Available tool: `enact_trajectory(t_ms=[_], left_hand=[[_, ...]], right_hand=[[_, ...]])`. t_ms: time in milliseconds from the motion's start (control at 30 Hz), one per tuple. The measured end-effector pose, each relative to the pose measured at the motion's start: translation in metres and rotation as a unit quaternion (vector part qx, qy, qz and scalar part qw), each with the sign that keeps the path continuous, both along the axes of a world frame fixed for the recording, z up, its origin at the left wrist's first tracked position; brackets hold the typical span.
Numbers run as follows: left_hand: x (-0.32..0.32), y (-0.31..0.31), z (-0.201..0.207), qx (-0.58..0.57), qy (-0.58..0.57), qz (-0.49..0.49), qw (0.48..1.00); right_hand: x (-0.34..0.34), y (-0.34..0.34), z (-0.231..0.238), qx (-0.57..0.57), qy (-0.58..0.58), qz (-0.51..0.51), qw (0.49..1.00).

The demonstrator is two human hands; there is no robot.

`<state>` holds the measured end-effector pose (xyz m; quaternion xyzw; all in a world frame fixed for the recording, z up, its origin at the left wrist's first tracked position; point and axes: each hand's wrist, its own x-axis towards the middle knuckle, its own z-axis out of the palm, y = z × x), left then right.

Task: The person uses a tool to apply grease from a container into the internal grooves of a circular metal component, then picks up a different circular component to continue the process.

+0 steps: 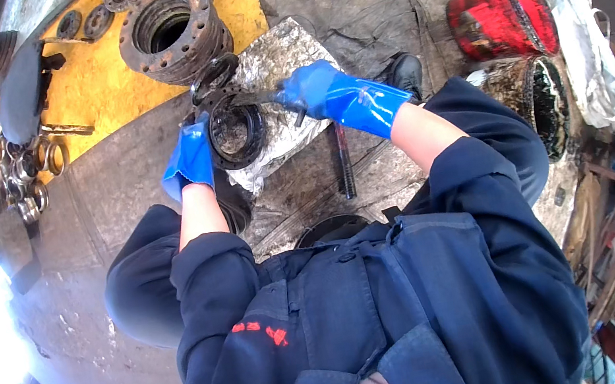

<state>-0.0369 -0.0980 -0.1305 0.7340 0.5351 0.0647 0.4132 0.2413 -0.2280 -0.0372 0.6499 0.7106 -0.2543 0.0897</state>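
My left hand (pixel 190 160), in a blue glove, grips the left edge of a dark round metal ring part (pixel 237 131) standing on a crumpled silver sheet (pixel 278 64). In its blue glove, my right hand (pixel 324 91) is closed on a thin dark metal tool (pixel 254 97). The tool's tip reaches the ring's upper rim. Both forearms are bare between glove and dark blue sleeve.
A stack of rusty flanged rings (pixel 171 30) sits on a yellow patch of floor beyond the ring. Small bearings and rings (pixel 26 168) lie at the left. A red drum (pixel 500 10) and a dirty bucket (pixel 535 104) stand at the right. A dark rod (pixel 344 160) lies on the floor.
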Motion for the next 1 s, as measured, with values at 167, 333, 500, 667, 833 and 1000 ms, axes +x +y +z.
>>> enact_trajectory(t_ms=[167,333,500,667,833,1000], left_hand=[[0.001,0.002,0.0,-0.023,-0.002,-0.016,1.0],[0.014,-0.004,0.025,-0.087,-0.041,0.022,0.995],[0.016,-0.007,0.028,-0.079,-0.082,0.024,0.993],[0.021,-0.015,0.042,-0.066,-0.084,0.038,0.994],[0.018,-0.014,0.036,-0.134,-0.113,0.048,0.983],[0.016,-0.021,0.036,-0.145,-0.168,0.063,0.973]], right_hand=[[0.018,-0.016,-0.046,0.05,0.083,-0.043,0.994],[0.02,-0.051,-0.112,0.116,0.256,-0.194,0.94],[0.014,-0.069,-0.145,0.017,0.252,-0.219,0.943],[-0.005,-0.084,-0.154,-0.115,0.409,-0.41,0.807],[-0.034,-0.103,-0.123,-0.153,0.488,-0.556,0.655],[-0.056,-0.122,-0.077,-0.126,0.557,-0.56,0.6]])
